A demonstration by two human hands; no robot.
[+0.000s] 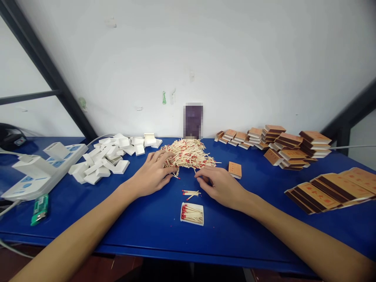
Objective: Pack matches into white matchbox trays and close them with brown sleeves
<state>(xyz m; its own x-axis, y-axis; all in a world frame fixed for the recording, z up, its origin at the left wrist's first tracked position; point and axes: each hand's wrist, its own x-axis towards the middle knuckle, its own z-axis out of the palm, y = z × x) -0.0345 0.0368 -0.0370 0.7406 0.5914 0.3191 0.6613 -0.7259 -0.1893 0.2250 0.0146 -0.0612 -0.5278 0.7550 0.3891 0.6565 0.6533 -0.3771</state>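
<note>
A heap of loose red-tipped matches (190,154) lies at the back middle of the table. My left hand (152,172) rests against its left side, fingers spread over the matches and thumb apart. On the right front of the heap, my right hand (220,184) has thumb and forefinger pinched at a match (194,171); its other fingers curl under. Between my hands and closer to me lie several matches (190,194), one crossing the others. In front of these is a white matchbox tray (192,223) with matches inside, red heads to the left.
White empty trays (108,156) are piled at left, beside a power strip (70,156) and a green lighter (40,209). One matchbox sleeve (235,169) lies near my right hand. Stacked matchboxes (289,145) and flattened sleeves (331,190) occupy the right. A wall stands behind.
</note>
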